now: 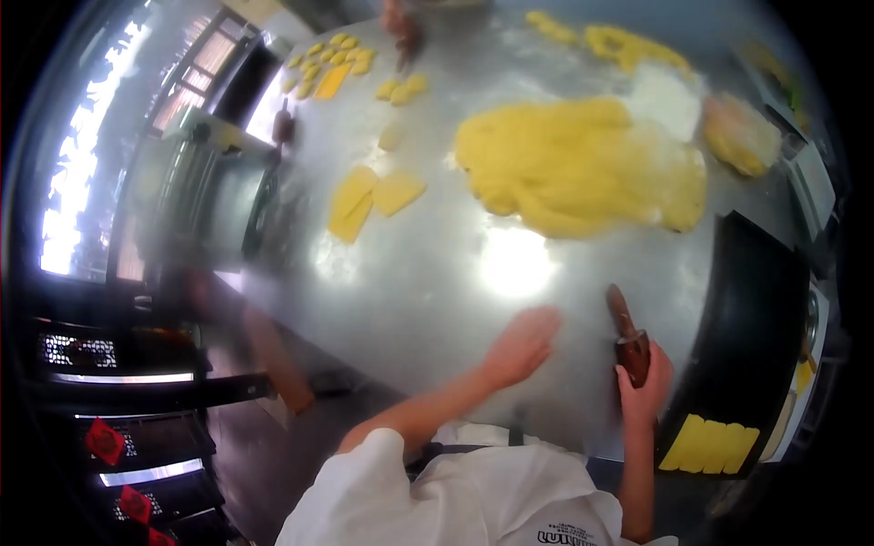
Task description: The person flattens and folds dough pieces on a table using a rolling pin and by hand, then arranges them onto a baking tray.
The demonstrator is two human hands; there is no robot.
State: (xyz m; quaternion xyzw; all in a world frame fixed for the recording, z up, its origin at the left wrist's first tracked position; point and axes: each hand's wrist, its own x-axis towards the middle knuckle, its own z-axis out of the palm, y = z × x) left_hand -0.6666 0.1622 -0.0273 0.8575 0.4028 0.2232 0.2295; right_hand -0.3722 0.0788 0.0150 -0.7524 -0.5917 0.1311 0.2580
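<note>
My right hand (648,378) is closed around a dark brown rolling pin (632,357), whose thin handle points away from me over the metal table. To its left, my left hand (526,344) is over the table near the front edge, blurred by motion; it looks flat, with nothing visible in it. Beyond both hands lies a large slab of yellow dough (555,168), with white flour (665,100) at its far right. Flat cut dough pieces (353,205) rest on the steel surface (428,291) to the left of the slab.
A metal machine (205,196) stands at the left edge, beside another brown pin (283,126). Several small dough pieces (337,59) lie at the far left, near another person's hand (401,32). A black tray (751,300) with yellow dough strips (710,444) borders the right side.
</note>
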